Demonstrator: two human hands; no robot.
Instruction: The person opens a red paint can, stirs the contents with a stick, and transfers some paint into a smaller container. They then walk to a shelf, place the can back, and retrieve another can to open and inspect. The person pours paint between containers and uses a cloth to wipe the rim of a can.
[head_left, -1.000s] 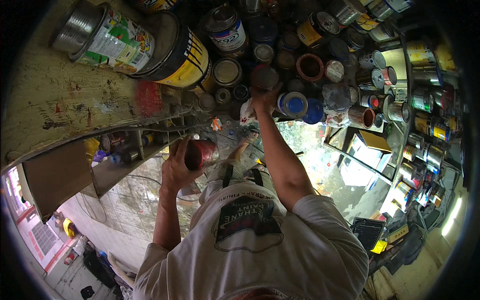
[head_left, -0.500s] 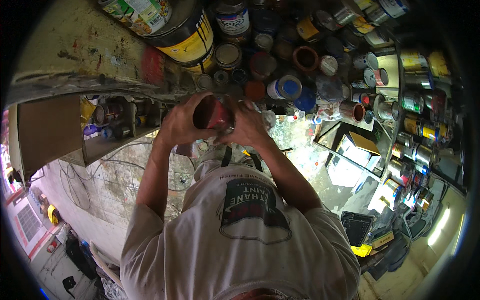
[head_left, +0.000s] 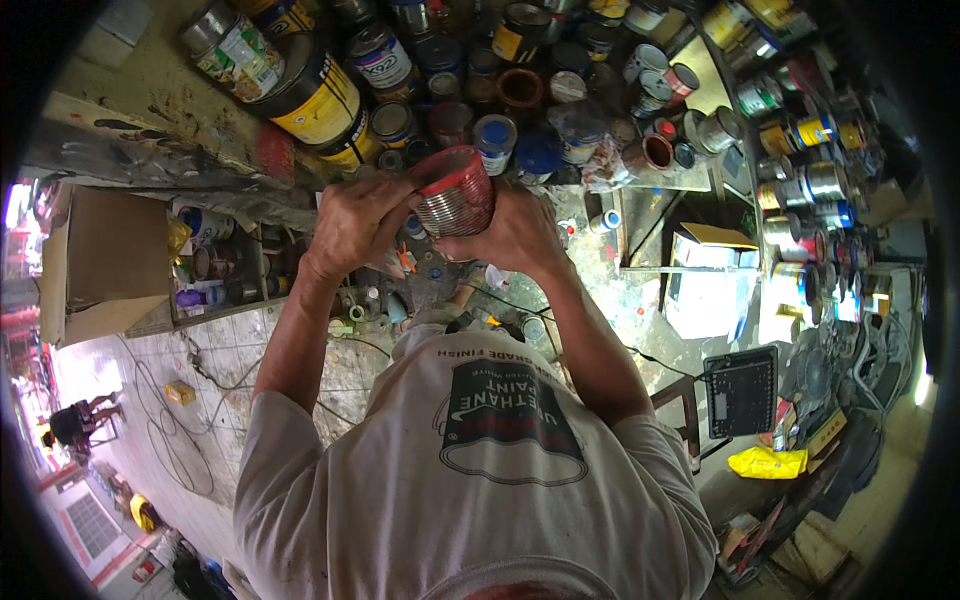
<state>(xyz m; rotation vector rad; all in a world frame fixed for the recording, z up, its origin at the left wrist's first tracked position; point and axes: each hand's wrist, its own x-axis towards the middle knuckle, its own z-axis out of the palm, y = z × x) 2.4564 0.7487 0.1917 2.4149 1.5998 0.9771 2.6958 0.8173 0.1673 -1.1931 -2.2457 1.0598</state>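
The bench (head_left: 130, 90) has a worn, yellowish-brown top daubed with paint, with a red patch (head_left: 275, 150) at its front edge. Right of that patch stands a large black-and-yellow bucket (head_left: 325, 103), and beside it, a white-labelled can (head_left: 383, 66). Farther right, cans crowd together: an open reddish-brown can (head_left: 520, 88) sits behind two blue-lidded cans (head_left: 495, 135), which stand near the front edge. Crumpled plastic (head_left: 604, 168) lies along that edge. Below, the stained, tiled floor (head_left: 225, 345) carries a loosely looped cable (head_left: 168, 440) and a small yellow box (head_left: 180, 392).
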